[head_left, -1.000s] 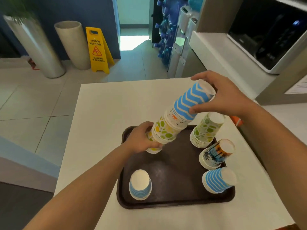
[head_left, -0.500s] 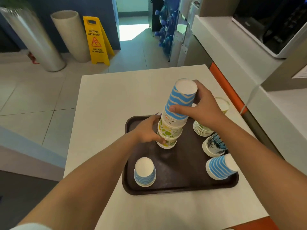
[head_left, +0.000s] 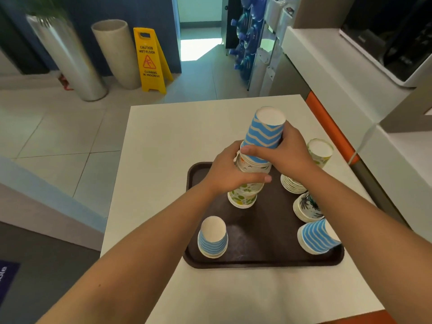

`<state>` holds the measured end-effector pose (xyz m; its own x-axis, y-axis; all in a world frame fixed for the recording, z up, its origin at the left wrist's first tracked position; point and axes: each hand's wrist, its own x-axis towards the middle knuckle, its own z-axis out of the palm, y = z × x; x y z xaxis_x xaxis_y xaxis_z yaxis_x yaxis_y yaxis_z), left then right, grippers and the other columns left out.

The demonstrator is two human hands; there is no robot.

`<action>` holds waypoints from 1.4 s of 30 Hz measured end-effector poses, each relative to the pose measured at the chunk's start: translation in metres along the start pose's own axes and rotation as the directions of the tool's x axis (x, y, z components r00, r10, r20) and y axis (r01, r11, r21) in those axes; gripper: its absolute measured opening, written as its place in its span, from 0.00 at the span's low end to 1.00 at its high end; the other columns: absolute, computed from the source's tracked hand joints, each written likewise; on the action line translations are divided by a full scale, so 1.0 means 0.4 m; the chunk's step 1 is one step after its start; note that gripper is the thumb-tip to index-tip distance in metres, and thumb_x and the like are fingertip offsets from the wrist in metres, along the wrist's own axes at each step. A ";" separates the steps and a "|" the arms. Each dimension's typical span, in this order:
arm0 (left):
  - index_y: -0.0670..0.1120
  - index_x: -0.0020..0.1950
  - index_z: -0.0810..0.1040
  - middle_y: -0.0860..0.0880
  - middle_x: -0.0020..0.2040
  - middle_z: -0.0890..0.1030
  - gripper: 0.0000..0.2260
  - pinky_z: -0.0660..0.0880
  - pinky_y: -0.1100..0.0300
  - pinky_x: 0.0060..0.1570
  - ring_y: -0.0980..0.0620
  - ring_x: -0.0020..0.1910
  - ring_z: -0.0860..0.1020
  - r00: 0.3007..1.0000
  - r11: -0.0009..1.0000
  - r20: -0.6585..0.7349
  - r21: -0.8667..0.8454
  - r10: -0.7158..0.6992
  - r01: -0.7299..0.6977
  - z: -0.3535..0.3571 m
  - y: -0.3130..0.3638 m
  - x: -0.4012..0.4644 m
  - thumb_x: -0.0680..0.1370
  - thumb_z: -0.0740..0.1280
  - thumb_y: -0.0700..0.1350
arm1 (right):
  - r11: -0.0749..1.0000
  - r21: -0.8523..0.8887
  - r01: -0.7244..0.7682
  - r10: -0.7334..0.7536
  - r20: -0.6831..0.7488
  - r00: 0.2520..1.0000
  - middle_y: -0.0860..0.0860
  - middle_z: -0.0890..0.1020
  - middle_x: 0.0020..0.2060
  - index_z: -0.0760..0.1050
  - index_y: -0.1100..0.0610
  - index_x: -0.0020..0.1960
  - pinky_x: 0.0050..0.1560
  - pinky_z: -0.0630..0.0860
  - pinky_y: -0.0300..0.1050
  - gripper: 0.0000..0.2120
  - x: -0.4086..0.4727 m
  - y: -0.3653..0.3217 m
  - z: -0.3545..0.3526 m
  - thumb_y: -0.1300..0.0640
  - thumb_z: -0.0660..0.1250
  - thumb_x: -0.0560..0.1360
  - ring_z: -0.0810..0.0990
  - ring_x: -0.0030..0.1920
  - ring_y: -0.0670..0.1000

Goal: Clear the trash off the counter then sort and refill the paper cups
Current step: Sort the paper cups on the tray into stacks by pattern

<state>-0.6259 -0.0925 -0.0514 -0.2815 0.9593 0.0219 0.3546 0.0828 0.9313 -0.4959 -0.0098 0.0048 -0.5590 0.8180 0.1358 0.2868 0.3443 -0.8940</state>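
Worktop (head_left: pixel 163 136): white, square. Tray (head_left: pixel 264 260): dark brown, lying on the worktop; landmark for all below. Tall mixed cup stack (head_left: pixel 257 160): inverted, standing at tray's far centre, blue-zigzag cup on top. Left hand (head_left: pixel 230 174): fingers wrapped round the stack's middle. Right hand (head_left: pixel 288 153): gripping the blue top cup. Green-spotted stack (head_left: pixel 319 153): tray's far right corner. Palm-print stack (head_left: pixel 307 208): right edge. Blue-striped stack (head_left: pixel 315 238): near right corner. Blue-striped cups (head_left: pixel 212 237): near left.

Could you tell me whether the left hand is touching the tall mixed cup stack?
Touching: the head view shows the left hand wrapped around the tall mixed cup stack.
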 end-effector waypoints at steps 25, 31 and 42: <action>0.50 0.63 0.76 0.54 0.57 0.82 0.30 0.77 0.61 0.56 0.57 0.55 0.80 0.981 0.996 -0.169 0.019 0.092 -0.090 0.005 0.103 0.028 0.64 0.81 0.55 | 0.997 0.046 0.069 -0.053 -0.286 0.957 0.47 0.84 0.52 0.76 0.56 0.61 0.50 0.82 0.41 0.33 -0.006 -0.113 -0.209 0.43 0.80 0.61 0.84 0.50 0.43; 0.49 0.60 0.78 0.55 0.54 0.83 0.27 0.79 0.56 0.55 0.58 0.53 0.81 0.946 0.982 -0.267 0.008 0.182 -0.187 0.005 0.169 0.040 0.65 0.81 0.54 | 0.998 0.059 0.012 0.009 -0.339 0.941 0.47 0.84 0.52 0.76 0.55 0.61 0.54 0.82 0.50 0.34 -0.047 -0.066 -0.249 0.41 0.79 0.61 0.84 0.51 0.45; 0.49 0.58 0.77 0.56 0.51 0.82 0.24 0.76 0.70 0.48 0.65 0.49 0.79 0.899 0.922 -0.204 0.076 0.387 -0.379 0.043 0.372 0.064 0.66 0.80 0.53 | 0.995 0.049 -0.084 0.097 -0.388 0.917 0.43 0.84 0.49 0.77 0.53 0.59 0.45 0.80 0.34 0.29 -0.205 -0.026 -0.351 0.45 0.80 0.61 0.83 0.48 0.39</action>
<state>-0.5648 -0.0510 0.0816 -0.2984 0.8395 0.4540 0.5018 -0.2667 0.8229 -0.3440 -0.0157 0.0629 -0.1826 0.9619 0.2035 0.2946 0.2510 -0.9221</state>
